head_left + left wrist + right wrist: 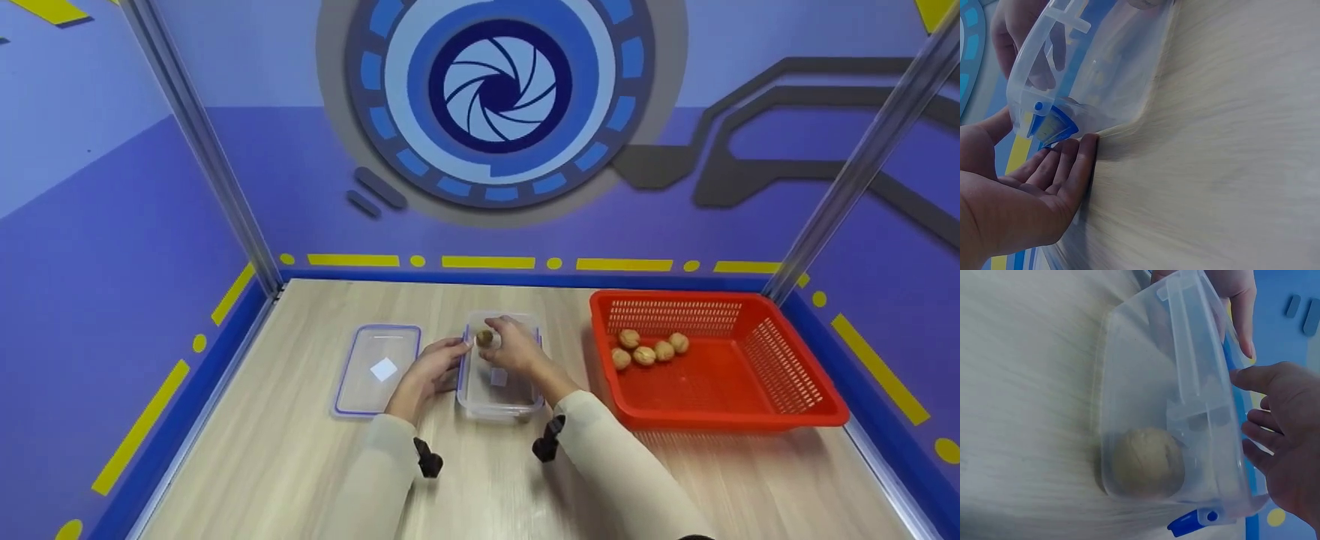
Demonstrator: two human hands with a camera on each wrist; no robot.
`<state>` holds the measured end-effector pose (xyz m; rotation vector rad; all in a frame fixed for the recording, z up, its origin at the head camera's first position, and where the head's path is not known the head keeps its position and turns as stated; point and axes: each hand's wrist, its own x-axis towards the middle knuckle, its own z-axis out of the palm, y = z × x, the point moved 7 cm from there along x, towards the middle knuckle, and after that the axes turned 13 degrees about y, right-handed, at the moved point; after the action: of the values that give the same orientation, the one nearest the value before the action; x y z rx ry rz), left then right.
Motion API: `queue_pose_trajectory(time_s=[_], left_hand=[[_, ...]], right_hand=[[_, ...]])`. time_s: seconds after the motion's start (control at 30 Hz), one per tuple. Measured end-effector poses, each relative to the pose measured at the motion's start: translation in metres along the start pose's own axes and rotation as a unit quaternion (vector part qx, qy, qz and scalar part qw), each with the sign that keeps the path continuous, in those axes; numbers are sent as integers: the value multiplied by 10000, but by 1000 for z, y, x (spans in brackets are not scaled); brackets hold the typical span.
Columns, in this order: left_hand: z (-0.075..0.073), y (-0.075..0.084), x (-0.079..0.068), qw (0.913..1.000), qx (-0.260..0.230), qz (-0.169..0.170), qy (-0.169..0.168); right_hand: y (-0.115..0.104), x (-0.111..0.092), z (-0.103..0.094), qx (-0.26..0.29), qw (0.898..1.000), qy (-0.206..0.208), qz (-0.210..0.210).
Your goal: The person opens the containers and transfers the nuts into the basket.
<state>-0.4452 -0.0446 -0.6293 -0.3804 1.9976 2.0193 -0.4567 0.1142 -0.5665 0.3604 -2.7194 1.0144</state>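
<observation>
A clear plastic box (pixel 499 401) with blue side clips (pixel 1053 126) stands open on the table. My right hand (pixel 516 346) is over the box's far half, its fingers and thumb pinching a walnut (pixel 484 338). That walnut is hidden in the right wrist view. Another walnut (pixel 1148 464) sits inside the box, in its near right corner. My left hand (pixel 429 369) is at the box's left side; in the left wrist view its relaxed fingers (pixel 1075 163) touch the wall just under the clip.
A clear lid (pixel 364 386) with a blue seal and a white square label lies left of the box. At the right stands a red perforated basket (pixel 720 420) with several walnuts (pixel 643 355) gathered at its left side. Decorated walls enclose the table's back and sides.
</observation>
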Motion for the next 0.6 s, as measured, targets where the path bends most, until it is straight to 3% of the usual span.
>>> queue_pose_trajectory(time_s=[0.27,0.6], left_hand=[[0,2,-2,9999,-90,-21,62],[0,2,-6,9998,-210,-9,15]], right_hand=[[-7,1,9,-498,9962,-166,-700],[-8,-1,15,-467,9953,-422,-738]])
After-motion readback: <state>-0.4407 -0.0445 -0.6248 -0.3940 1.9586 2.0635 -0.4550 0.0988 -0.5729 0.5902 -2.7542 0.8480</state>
